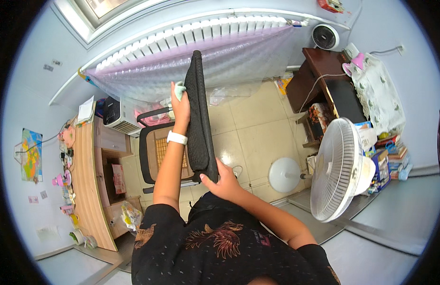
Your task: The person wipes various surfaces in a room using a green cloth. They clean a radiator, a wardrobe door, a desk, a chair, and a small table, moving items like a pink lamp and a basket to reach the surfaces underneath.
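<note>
A black fabric cushion point(198, 114), seen edge-on, is held up before me, its long side running away from me. My right hand point(225, 183) is closed round its near end, thumb on the left side. Against the cushion's left face, farther up, is my left hand point(181, 108), closed on a pale green cloth point(180, 90). A white band sits on my left wrist. Below and left of the cushion stands a black-framed chair point(145, 149) with an armrest and a tan seat, partly hidden by my left forearm.
A wooden desk point(94, 190) runs along the left wall. On the right are a large white fan point(338, 171), its round base point(284, 175) and a dark cabinet point(301, 88). A white radiator point(196, 33), partly covered by purple-edged plastic sheeting point(258, 57), lines the far wall.
</note>
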### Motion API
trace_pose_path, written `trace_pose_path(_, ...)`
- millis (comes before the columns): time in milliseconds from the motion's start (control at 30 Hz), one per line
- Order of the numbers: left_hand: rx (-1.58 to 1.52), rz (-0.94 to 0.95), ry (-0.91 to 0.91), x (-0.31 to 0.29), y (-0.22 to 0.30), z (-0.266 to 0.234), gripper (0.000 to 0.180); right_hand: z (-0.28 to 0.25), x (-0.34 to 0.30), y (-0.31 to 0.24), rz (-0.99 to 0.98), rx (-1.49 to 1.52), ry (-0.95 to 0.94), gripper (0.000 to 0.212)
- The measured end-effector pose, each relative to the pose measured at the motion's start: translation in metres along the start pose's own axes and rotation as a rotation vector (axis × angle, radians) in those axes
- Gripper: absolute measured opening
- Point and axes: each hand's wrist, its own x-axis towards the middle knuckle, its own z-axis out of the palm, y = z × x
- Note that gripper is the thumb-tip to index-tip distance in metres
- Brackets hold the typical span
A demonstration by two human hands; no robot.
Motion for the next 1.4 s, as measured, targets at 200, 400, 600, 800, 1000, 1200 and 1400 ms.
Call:
trace_pose_path(200, -0.072, -0.008, 0.142, 0.037, -0.008, -0.026, 0.049, -0.027, 0.018, -0.014, 0.126, 0.082, -0.206, 0.098)
trace_pose_path(400, -0.078, -0.101, -0.048, -0.021, -0.028, -0.037, 0.057, -0.077, 0.129, -0.010, 0.304, 0.262, -0.330, 0.111)
trace_pose_path(600, -0.203, -0.170, -0.117, -0.034, -0.013, -0.017, 0.061, -0.051, 0.167, -0.002, 0.301, 0.434, -0.395, 0.080)
trace_pose_path(800, 0.175, 0.050, -0.124, -0.044, -0.026, 0.006, 0.073, -0.061, 0.164, 0.004, 0.343, 0.543, -0.408, 0.072)
trace_pose_path(1000, -0.392, -0.257, -0.088, -0.041, -0.026, -0.016, 0.062, -0.045, 0.161, 0.004, 0.284, 0.562, -0.361, 0.077)
trace_pose_path(1200, -0.443, -0.320, -0.176, -0.017, -0.016, -0.022, 0.057, -0.051, 0.161, 0.017, 0.314, 0.564, -0.369, 0.074)
trace_pose_path(1400, -0.124, -0.231, -0.062, 0.075, 0.035, -0.004, 0.051, -0.045, 0.158, 0.023, 0.327, 0.569, -0.406, 0.081)
